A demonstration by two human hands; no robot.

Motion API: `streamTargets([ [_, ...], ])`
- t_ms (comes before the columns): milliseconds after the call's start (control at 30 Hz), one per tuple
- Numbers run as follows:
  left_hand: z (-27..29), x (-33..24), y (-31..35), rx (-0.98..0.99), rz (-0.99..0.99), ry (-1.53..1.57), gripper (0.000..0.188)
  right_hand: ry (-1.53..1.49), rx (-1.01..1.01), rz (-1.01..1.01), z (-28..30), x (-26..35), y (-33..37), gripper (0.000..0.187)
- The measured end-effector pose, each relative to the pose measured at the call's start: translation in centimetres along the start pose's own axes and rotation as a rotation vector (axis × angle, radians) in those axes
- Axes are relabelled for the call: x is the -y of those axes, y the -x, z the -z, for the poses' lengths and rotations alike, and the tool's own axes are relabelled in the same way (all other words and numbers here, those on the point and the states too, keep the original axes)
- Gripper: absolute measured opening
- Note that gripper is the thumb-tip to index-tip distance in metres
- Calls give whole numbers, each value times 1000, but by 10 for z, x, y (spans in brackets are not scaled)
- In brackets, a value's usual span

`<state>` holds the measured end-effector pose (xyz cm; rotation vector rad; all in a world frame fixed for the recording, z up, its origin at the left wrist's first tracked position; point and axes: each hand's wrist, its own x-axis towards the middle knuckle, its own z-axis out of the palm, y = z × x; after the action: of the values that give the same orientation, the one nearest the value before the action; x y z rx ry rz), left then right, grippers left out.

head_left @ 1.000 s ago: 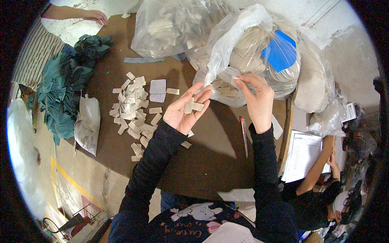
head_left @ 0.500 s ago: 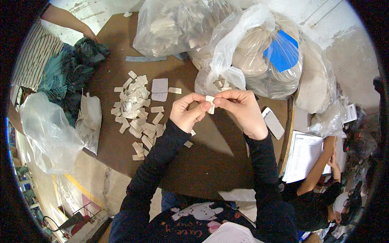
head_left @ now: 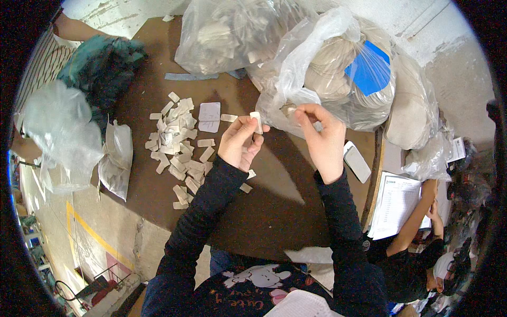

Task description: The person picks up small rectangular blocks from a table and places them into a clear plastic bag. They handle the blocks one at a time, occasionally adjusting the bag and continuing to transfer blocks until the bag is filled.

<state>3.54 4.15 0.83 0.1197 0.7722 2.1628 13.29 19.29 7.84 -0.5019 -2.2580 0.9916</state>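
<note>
A small off-white strip of material, folded or rolled, stands upright between the thumb and fingers of my left hand. My right hand is at the mouth of a clear plastic bag, its thumb and forefinger close together. Whether anything is between those fingertips is hidden; pale pieces show in the bag beside them. To the left of my left hand lies a loose pile of similar off-white pieces, next to a pale square card with writing. One single piece lies beside the card.
Large clear bags of pale pieces fill the table's far side, one with a blue sheet. A white phone-like slab lies right. Another person handles dark green material and plastic at left; another's arms rest by papers.
My hands have parted: the right let go of the strip and moved up to the bag's mouth, while the left keeps it. At left, the green material and plastic have shifted.
</note>
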Motion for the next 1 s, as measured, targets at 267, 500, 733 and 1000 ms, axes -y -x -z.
streamTargets([
  [267, -1, -5, 1, -30, 257, 201, 13, 382, 31, 133, 3, -39, -9, 26],
  [500, 5, -3, 0, 50, 282, 112, 11, 215, 187, 75, 21, -2, -2, 28],
  [733, -5, 7, 3, 69, 270, -20, 29, -74, 225, 93, 4, 6, 6, 13],
  [1000, -10, 1, 8, 229, 145, 109, 65, -192, 477, 74, 0, 13, 12, 13],
])
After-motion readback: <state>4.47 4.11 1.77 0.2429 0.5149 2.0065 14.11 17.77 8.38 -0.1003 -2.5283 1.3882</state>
